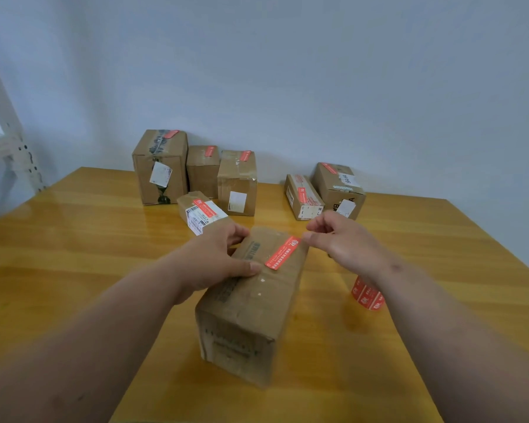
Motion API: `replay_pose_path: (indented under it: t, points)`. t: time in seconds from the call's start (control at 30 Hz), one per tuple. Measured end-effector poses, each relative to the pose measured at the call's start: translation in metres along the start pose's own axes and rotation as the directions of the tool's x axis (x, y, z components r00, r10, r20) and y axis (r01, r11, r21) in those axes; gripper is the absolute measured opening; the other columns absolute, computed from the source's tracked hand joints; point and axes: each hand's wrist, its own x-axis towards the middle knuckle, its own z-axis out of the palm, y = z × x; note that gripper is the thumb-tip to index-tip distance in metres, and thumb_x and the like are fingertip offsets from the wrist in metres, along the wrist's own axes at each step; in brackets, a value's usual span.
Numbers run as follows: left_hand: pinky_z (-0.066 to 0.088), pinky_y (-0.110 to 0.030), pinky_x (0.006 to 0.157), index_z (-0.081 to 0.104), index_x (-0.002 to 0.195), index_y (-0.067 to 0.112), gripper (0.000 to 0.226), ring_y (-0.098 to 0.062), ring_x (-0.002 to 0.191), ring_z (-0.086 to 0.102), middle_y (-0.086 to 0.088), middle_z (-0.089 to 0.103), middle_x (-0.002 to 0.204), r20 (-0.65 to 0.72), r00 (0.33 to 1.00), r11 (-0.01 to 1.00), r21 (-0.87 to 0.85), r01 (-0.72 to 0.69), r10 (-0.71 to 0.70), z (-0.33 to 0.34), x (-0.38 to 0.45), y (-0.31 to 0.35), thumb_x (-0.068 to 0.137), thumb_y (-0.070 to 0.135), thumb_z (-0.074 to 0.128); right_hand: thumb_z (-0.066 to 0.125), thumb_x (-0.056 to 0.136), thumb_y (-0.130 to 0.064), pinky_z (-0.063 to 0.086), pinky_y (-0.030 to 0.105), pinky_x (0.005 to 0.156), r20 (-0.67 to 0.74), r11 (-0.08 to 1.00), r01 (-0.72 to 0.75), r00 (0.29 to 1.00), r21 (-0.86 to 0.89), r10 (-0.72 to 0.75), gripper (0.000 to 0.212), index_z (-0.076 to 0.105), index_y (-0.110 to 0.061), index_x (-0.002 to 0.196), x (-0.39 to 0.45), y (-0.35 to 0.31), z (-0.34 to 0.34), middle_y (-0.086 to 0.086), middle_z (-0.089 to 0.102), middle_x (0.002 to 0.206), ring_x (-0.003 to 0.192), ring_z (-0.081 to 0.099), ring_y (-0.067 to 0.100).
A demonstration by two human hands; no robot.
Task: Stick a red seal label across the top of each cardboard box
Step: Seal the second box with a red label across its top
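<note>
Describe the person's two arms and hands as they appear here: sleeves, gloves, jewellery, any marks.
Both forearms are bare as far as the frame shows, with no sleeve in view. The left hand and right hand wear no gloves, and no rings, watch or bracelet show on the visible sides. Nails are short and unpainted. A small dark mark sits on the right forearm just behind the wrist.
</note>
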Motion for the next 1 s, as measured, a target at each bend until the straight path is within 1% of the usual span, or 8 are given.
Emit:
replay_pose_path:
  t: [0.1,0.2,0.3,0.5,0.6,0.73,0.87,1.0]
  points:
    - [0.036,-0.028,0.093,0.037,0.147,0.033,0.067,-0.011,0.113,0.044,0.003,0.046,0.143,-0.038,0.999,0.979,0.200,-0.031,0.039,0.002,-0.002,0.008,0.088,0.033,0.069,0.068,0.089,-0.035,0.042,0.023,0.079,0.008,0.987,0.140,0.990,-0.081,-0.140,0.019,0.058,-0.031,0.105,-0.003,-0.003,0.004,-0.009,0.054,0.115,0.103,0.055,0.009]
    - [0.037,-0.027,0.094,0.041,0.145,0.035,0.061,-0.015,0.121,0.047,0.002,0.046,0.145,-0.094,0.991,0.934,0.352,-0.059,0.098,0.003,-0.003,0.013,0.089,0.038,0.066,0.074,0.081,-0.042,0.038,0.019,0.079,0.075,0.950,0.241,0.970,-0.200,-0.231,0.027,0.057,-0.033,0.101,-0.005,-0.006,0.011,-0.010,0.048,0.113,0.104,0.049,0.009]
    - [0.038,-0.025,0.094,0.047,0.139,0.030,0.052,-0.013,0.122,0.048,0.003,0.051,0.138,-0.150,0.981,0.924,0.379,-0.056,0.121,0.005,-0.002,0.011,0.090,0.036,0.065,0.075,0.076,-0.051,0.036,0.025,0.085,0.105,0.893,0.306,0.952,-0.330,-0.287,0.031,0.058,-0.033,0.095,-0.005,-0.008,0.018,-0.010,0.047,0.110,0.105,0.041,0.011]
    - [0.042,-0.028,0.096,0.049,0.126,0.027,0.038,-0.014,0.118,0.051,0.003,0.053,0.133,-0.183,0.973,0.916,0.396,-0.058,0.140,0.006,0.005,0.004,0.092,0.035,0.063,0.073,0.082,-0.044,0.041,0.030,0.089,0.068,0.830,0.380,0.919,-0.409,-0.387,0.020,0.058,-0.032,0.081,-0.007,-0.017,0.023,-0.008,0.050,0.103,0.102,0.044,0.015]
    - [0.040,-0.026,0.094,0.049,0.127,0.027,0.038,-0.013,0.119,0.050,0.004,0.053,0.133,-0.187,0.972,0.920,0.386,-0.062,0.144,0.007,0.006,0.004,0.092,0.035,0.063,0.066,0.088,-0.041,0.047,0.034,0.084,0.101,0.769,0.430,0.894,-0.473,-0.437,0.015,0.064,-0.027,0.085,-0.009,-0.020,0.024,-0.007,0.054,0.098,0.096,0.050,0.014]
    - [0.041,-0.026,0.093,0.049,0.127,0.028,0.039,-0.013,0.118,0.050,0.004,0.052,0.134,-0.190,0.971,0.914,0.402,-0.057,0.144,0.008,0.005,0.002,0.092,0.037,0.062,0.054,0.094,-0.035,0.048,0.035,0.075,0.136,0.652,0.483,0.850,-0.584,-0.508,0.021,0.069,-0.020,0.095,-0.015,-0.025,0.026,-0.004,0.057,0.095,0.091,0.054,0.016]
    - [0.044,-0.029,0.094,0.048,0.127,0.028,0.037,-0.015,0.117,0.052,0.003,0.054,0.132,-0.195,0.971,0.898,0.438,-0.039,0.137,0.009,0.003,0.004,0.093,0.038,0.059,0.048,0.095,-0.031,0.045,0.035,0.071,0.184,0.553,0.534,0.805,-0.640,-0.564,0.022,0.062,-0.017,0.085,-0.016,-0.027,0.028,-0.004,0.053,0.087,0.085,0.052,0.019]
    - [0.044,-0.028,0.084,0.047,0.125,0.027,0.034,-0.018,0.109,0.054,0.001,0.056,0.128,-0.203,0.968,0.848,0.530,-0.016,0.145,0.013,0.004,0.008,0.095,0.040,0.055,0.045,0.097,-0.029,0.040,0.032,0.069,0.173,0.573,0.522,0.816,-0.632,-0.552,0.017,0.046,-0.023,0.080,-0.016,-0.028,0.029,-0.005,0.046,0.086,0.084,0.049,0.018]
